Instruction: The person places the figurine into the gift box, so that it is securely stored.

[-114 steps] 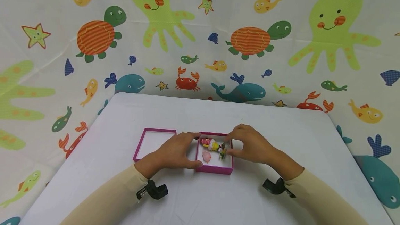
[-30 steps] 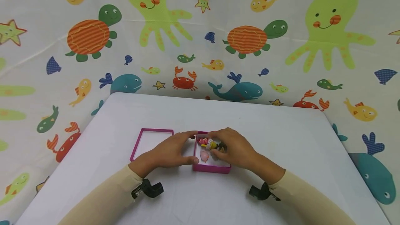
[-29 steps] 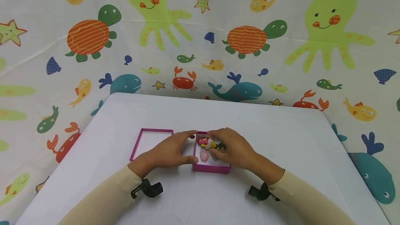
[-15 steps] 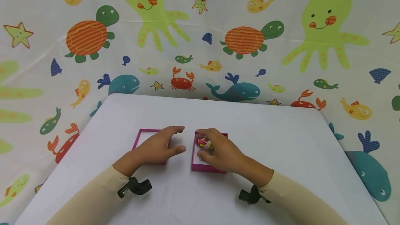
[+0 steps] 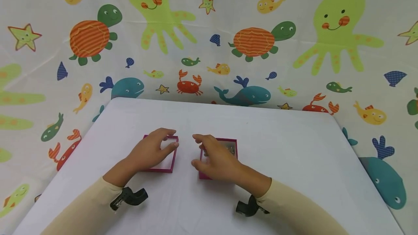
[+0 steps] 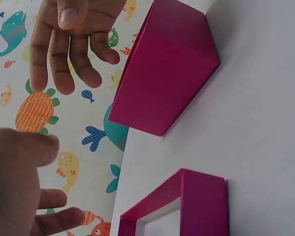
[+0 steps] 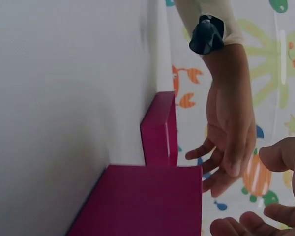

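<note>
The left hand (image 5: 148, 151) has its fingers loosely spread and curved, hovering over the magenta lid (image 5: 163, 162) with fingertips above its far rim; the left wrist view shows them apart from the lid, gripping nothing. The right hand (image 5: 217, 159) hangs over the magenta box (image 5: 232, 144), thumb and fingers relaxed and parted — the right wrist view shows them clear of the box wall (image 7: 152, 206), holding nothing.

Half a second ago the left hand lay between lid and box with its thumb pointing at the box; now it sits squarely above the lid. The right hand has slid toward the box's left side, covering the small toys that showed a second ago — only a speck of one (image 5: 231, 149) peeks out at the far right corner.

Box and lid stand side by side, a gap between them, on the white table (image 5: 294, 162), in front of a sea-creature curtain (image 5: 254, 42).
</note>
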`<state>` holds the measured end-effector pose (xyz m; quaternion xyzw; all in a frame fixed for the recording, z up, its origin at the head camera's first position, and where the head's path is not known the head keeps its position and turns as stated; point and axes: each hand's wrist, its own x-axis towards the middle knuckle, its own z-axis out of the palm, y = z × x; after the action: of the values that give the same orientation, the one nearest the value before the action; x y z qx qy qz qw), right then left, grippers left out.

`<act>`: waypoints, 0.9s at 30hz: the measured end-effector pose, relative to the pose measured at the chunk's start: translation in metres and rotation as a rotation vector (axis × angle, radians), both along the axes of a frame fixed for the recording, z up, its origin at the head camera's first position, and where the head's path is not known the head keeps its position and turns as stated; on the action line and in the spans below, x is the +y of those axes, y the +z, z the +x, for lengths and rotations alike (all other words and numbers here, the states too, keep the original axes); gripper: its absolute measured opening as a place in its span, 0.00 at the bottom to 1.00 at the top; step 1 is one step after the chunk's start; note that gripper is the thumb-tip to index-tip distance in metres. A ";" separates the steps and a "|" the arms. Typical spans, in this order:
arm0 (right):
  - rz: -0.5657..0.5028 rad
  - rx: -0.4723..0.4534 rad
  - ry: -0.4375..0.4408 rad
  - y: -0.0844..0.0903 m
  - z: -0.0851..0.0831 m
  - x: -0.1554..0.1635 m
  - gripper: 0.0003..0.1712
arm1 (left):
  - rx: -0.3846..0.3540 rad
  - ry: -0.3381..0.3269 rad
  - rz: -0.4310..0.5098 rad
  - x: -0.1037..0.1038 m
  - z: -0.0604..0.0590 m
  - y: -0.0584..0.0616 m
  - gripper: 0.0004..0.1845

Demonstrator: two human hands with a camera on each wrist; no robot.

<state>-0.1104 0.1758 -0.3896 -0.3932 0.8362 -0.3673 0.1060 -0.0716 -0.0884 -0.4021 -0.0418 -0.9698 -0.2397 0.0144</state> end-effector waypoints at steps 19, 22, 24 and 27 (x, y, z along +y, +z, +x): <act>-0.071 -0.152 -0.016 -0.001 0.015 -0.039 0.42 | -0.030 0.153 -0.039 -0.028 0.008 0.005 0.35; -0.077 -0.198 -0.018 0.000 0.017 -0.045 0.43 | -0.038 0.171 -0.039 -0.033 0.007 0.003 0.37; -0.090 -0.235 -0.018 0.001 0.018 -0.048 0.44 | -0.051 0.187 -0.042 -0.036 0.007 0.002 0.38; -0.111 -0.282 -0.029 0.001 0.019 -0.054 0.45 | -0.079 0.219 -0.045 -0.041 0.007 0.002 0.40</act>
<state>-0.0910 0.1216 -0.3886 -0.3307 0.7972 -0.4659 0.1950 -0.0649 -0.1290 -0.4002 0.0736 -0.9736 -0.2163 0.0014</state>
